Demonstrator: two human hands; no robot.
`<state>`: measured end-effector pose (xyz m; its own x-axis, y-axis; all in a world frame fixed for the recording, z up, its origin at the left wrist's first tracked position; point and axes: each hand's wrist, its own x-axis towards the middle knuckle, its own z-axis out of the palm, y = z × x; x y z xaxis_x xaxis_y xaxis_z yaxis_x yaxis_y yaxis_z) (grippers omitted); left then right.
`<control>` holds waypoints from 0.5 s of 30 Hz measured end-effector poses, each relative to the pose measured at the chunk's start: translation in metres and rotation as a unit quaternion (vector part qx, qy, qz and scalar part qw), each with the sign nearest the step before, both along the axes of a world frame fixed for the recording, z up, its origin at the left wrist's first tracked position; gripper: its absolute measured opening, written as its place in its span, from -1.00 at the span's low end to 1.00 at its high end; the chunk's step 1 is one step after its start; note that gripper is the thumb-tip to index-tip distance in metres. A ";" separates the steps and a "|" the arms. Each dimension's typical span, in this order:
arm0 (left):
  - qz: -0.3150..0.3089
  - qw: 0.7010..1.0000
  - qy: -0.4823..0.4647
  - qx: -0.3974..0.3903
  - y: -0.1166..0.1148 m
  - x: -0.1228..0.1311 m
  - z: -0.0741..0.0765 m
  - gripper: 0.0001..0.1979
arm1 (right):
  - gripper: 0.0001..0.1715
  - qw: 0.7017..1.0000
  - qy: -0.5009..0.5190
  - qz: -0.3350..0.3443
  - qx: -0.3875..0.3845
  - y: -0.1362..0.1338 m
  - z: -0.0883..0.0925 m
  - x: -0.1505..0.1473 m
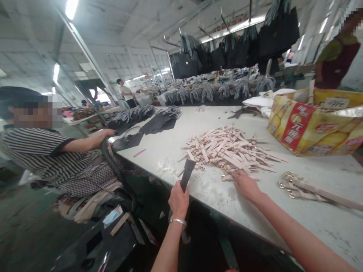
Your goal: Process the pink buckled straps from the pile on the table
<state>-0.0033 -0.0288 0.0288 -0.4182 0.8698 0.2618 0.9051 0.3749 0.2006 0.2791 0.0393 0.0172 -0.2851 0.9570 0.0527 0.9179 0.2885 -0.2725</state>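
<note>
My left hand [178,202], with a bracelet at the wrist, is closed around a dark grey strap [188,172] whose flat end points up over the table's front edge. My right hand [246,185] is on the tabletop with its fingers on a pale pink buckle strap [227,177]; the fingertips are partly hidden. Just beyond it spreads a heap of pale pink straps [224,147] with small gold-coloured buckles. To the right of my right forearm lie a few longer beige straps [309,189] with gold buckles.
A yellow cardboard box [314,124] stands at the right of the white table [198,196]. Dark pieces [159,122] lie at the table's far left, near a seated person in a striped shirt [42,155]. A pink-handled tool [139,153] lies near the left edge. Black bags [235,53] hang behind.
</note>
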 end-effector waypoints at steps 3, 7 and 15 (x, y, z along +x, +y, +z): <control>-0.015 1.000 -0.024 -0.014 -0.017 0.005 0.003 -0.72 | -0.77 0.999 -0.036 -0.014 -0.011 -0.010 0.012 -0.001; -0.045 0.997 -0.049 -0.047 -0.041 0.013 0.010 -0.69 | -0.73 0.999 -0.044 -0.022 -0.012 -0.027 0.016 0.001; -0.143 0.984 -0.061 -0.084 -0.072 0.033 0.032 -0.47 | -0.71 0.999 0.028 -0.025 0.029 -0.055 0.002 0.007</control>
<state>0.0298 -0.1012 0.0610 -0.1697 0.9832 0.0671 0.9513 0.1457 0.2716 0.2861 -0.0159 0.0188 -0.2330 0.9648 0.1219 0.9154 0.2599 -0.3073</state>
